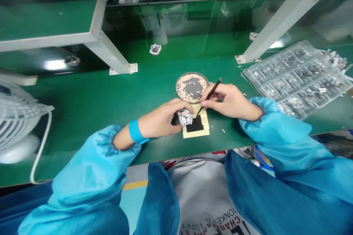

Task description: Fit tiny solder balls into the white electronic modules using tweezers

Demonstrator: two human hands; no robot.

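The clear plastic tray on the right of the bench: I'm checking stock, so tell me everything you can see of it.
The clear moulded plastic tray lies flat on the green workbench, right of centre. It is divided into rows of small compartments, most holding small grey-silver parts too small to identify. Its near edge appears to meet the blue sleeve of the person's right arm. Pale paper-like scraps stick out beyond its right end.
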